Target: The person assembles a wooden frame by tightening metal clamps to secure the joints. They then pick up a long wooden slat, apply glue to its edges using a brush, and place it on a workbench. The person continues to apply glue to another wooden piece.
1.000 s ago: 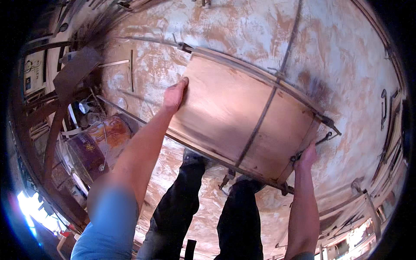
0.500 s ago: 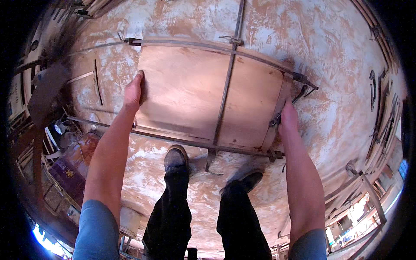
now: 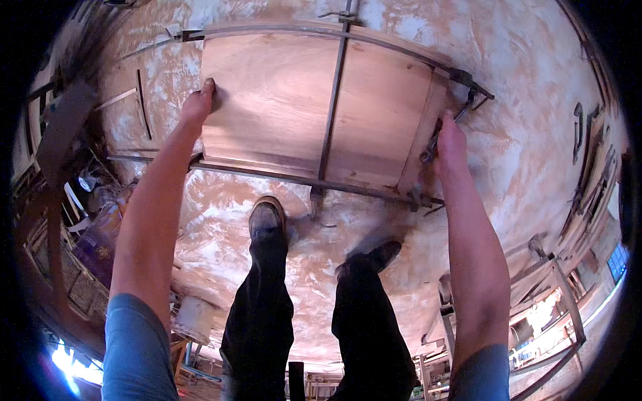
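A wide pale wooden panel [image 3: 267, 100] is held out in front of me, framed by several dark metal bar clamps. One clamp [image 3: 401, 50] runs along its far edge, another [image 3: 267, 175] along its near edge, and a third [image 3: 332, 100] crosses its face. My left hand [image 3: 198, 105] is closed on the panel's left edge, thumb on top and the other fingers hidden below. At the right end, my right hand [image 3: 451, 144] is closed around the panel's edge beside the clamp screws; its fingers are mostly hidden.
My shoes [image 3: 267, 217] stand on a floor [image 3: 528, 160] blotched white and brown. Timber strips [image 3: 588, 180] lie along the right, near a wooden frame [image 3: 568, 301]. Thin sticks [image 3: 142, 103], a purple package [image 3: 97, 257] and clutter are at the left. A pale bucket-like container [image 3: 195, 317] stands lower left.
The panel and its clamps sit higher and slightly farther left in the picture, with both hands still on the ends. My shoes also appear higher, so the view has shifted.
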Available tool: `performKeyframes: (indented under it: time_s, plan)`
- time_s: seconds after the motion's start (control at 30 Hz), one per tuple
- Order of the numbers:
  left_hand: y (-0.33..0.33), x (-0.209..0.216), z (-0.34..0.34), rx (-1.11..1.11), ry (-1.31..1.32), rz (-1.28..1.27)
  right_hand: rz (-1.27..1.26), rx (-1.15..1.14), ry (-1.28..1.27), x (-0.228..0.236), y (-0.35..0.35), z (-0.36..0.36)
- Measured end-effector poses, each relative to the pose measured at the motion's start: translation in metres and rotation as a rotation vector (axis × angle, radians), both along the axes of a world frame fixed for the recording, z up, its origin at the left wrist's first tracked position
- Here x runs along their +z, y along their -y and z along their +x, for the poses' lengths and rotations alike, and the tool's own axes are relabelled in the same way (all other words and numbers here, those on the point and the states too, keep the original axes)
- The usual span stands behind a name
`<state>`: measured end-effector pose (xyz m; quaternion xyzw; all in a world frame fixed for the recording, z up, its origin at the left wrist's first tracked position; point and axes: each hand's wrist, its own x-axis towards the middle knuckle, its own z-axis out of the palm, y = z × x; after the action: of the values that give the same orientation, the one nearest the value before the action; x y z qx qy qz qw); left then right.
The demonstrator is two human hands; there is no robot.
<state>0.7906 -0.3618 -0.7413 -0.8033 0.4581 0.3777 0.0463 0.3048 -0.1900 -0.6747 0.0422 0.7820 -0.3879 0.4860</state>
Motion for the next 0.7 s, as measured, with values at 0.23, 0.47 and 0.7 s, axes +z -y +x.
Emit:
performKeyframes:
  time_s: [0.23, 0.47, 0.7]
  plan:
    - [-0.075, 0.089, -0.022, -0.640, 0.040, -0.197, 0.142, 0.283, -0.026, 0.087, -0.041, 0.008]
    - [-0.301, 0.337, -0.028, -0.451, -0.342, 0.614, 0.343, 0.205, 0.158, 0.223, -0.235, 0.085]
    - [-0.348, 0.499, 0.021, -0.600, -0.376, 0.501, 0.500, 0.250, 0.187, 0.404, -0.372, 0.134]
